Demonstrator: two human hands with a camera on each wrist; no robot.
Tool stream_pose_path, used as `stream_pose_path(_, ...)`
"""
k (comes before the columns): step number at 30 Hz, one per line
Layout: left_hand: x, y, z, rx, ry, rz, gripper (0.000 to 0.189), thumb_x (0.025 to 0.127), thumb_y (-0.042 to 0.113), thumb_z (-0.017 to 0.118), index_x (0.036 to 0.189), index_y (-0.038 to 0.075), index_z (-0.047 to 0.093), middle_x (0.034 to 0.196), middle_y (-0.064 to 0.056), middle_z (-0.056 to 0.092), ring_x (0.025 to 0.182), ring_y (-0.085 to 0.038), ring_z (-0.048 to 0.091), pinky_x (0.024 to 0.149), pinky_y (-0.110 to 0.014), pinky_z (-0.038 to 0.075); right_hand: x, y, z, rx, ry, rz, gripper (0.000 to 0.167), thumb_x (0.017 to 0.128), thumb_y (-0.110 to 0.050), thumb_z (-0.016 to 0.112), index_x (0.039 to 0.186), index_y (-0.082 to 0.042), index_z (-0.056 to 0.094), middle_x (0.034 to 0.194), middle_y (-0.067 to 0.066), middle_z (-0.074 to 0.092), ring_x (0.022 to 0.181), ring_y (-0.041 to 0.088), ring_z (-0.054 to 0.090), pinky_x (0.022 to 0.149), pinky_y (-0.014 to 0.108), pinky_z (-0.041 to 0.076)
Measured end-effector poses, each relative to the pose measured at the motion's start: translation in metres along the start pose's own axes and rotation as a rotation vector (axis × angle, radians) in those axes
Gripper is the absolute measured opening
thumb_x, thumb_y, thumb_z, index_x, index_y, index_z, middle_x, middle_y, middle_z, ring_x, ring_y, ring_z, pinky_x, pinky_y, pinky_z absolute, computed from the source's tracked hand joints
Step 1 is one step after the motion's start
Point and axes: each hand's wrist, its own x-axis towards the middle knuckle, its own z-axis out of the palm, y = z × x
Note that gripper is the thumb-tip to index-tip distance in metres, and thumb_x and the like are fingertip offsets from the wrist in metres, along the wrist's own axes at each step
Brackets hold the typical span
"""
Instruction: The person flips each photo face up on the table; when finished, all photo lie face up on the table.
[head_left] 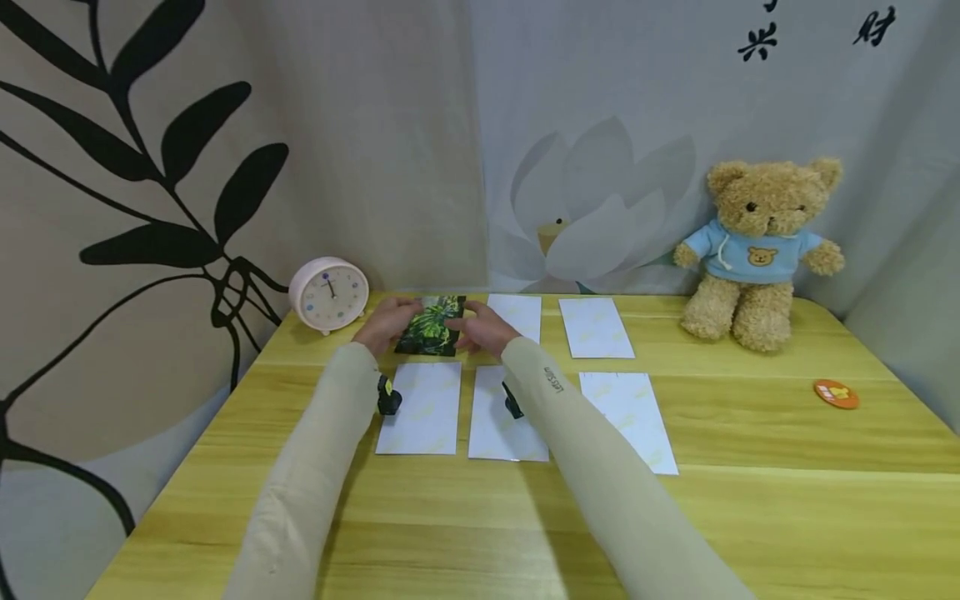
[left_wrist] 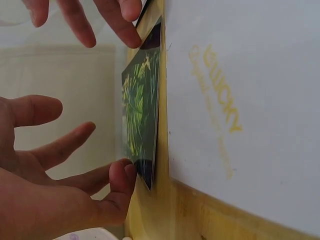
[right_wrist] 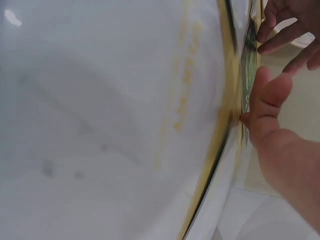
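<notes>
A glossy picture card with green leaves on a dark ground (head_left: 431, 325) lies at the back left of the table. My left hand (head_left: 388, 323) is at its left edge; in the left wrist view the thumb and index finger (left_wrist: 121, 177) touch a near corner, other fingers spread. From the opposite side, my right hand (head_left: 486, 329) reaches to the card's right edge with loosely extended fingers. White cards lie around it: one (head_left: 420, 408) just in front, another (head_left: 517, 312) behind the right hand. Faint yellow lettering marks the white card (left_wrist: 240, 110) in the left wrist view.
More white cards lie under and beside the right forearm (head_left: 510, 437), (head_left: 637, 417), with another white card (head_left: 597, 328) at the back. A pink clock (head_left: 330, 294) stands left of the hands. A teddy bear (head_left: 761, 250) sits back right, near an orange disc (head_left: 836, 394).
</notes>
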Motion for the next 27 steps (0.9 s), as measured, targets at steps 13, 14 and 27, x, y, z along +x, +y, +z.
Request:
stream_pose_path(13, 0.002, 0.001, 0.011, 0.016, 0.047, 0.073, 0.049, 0.106, 0.028, 0.046, 0.149, 0.005, 0.045, 0.157, -0.014, 0.042, 0.139, -0.034, 0.041, 0.117, -0.05, 0.036, -0.002, 0.002, -0.014, 0.016, -0.064, 0.016, 0.077, 0.103, -0.034, 0.055, 0.163, -0.018, 0.009, 0.152, 0.014, 0.051, 0.114, 0.034, 0.067, 0.088, 0.038, 0.055)
stream_pose_path(14, 0.002, 0.002, 0.012, 0.021, 0.056, 0.09, 0.048, 0.106, 0.028, 0.046, 0.149, 0.006, 0.047, 0.155, -0.014, 0.043, 0.137, -0.034, 0.042, 0.116, -0.05, 0.036, -0.003, 0.002, -0.018, 0.01, -0.059, 0.017, 0.077, 0.103, -0.035, 0.055, 0.163, -0.019, 0.01, 0.152, 0.014, 0.051, 0.114, 0.034, 0.067, 0.093, 0.039, 0.055)
stream_pose_path(27, -0.004, 0.026, 0.048, -0.07, -0.178, 0.185, 0.049, 0.108, 0.022, 0.043, 0.15, -0.002, 0.04, 0.156, -0.02, 0.041, 0.139, -0.037, 0.048, 0.119, -0.047, 0.037, -0.026, 0.015, -0.081, -0.158, 0.023, -0.012, 0.074, 0.103, -0.036, 0.054, 0.162, -0.013, 0.017, 0.159, 0.013, 0.042, 0.127, 0.032, 0.061, 0.102, 0.043, 0.053)
